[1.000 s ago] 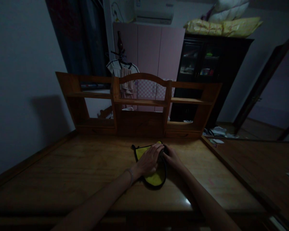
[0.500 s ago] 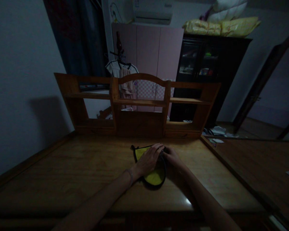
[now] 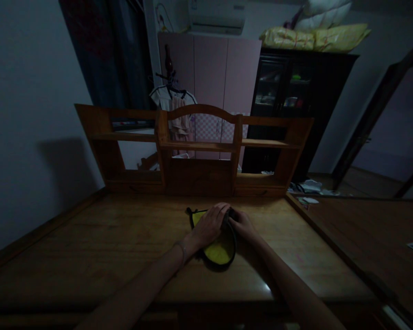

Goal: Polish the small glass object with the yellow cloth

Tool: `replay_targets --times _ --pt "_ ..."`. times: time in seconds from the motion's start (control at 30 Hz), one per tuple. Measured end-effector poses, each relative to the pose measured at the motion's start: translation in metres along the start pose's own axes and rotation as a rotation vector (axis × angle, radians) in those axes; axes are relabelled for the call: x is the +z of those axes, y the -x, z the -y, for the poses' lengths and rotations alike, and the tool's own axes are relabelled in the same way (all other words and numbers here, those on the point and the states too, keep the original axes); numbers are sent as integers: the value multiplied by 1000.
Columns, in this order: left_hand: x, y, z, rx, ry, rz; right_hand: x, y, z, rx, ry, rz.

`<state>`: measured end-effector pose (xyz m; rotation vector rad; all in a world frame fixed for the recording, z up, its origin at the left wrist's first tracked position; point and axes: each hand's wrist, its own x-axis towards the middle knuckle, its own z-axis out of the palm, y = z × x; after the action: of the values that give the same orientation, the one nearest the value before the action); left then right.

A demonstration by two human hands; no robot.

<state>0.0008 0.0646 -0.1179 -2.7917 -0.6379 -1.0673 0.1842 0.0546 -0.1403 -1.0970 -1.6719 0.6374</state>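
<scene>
Head view: a wall (image 3: 27,101) fills the left edge. Below centre on the desk (image 3: 106,243), the left hand (image 3: 211,226) lies over a yellow cloth (image 3: 220,252) with dark edging, whether gripping I cannot tell; just right, the right hand (image 3: 242,225) pinches its dark upper part. Upper right stands a black cabinet (image 3: 325,91).

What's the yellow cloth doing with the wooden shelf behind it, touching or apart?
Apart. The head view shows a strip of desktop between the upper edge of the yellow cloth and the foot of the wooden shelf.
</scene>
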Motion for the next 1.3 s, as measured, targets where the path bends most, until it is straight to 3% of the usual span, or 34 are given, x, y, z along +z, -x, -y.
replay_targets --times 0.23,0.43,0.8,1.3 --pt "-4 -2 -1 -18 6 16 -2 3 0 -48 119 -75" --pt "1 0 3 -23 47 23 -5 5 3 -94 396 -97" --pt "-4 0 3 29 88 85 -4 9 6 -100 589 -113" --pt "-12 -2 2 41 80 70 -4 9 9 -112 554 -118"
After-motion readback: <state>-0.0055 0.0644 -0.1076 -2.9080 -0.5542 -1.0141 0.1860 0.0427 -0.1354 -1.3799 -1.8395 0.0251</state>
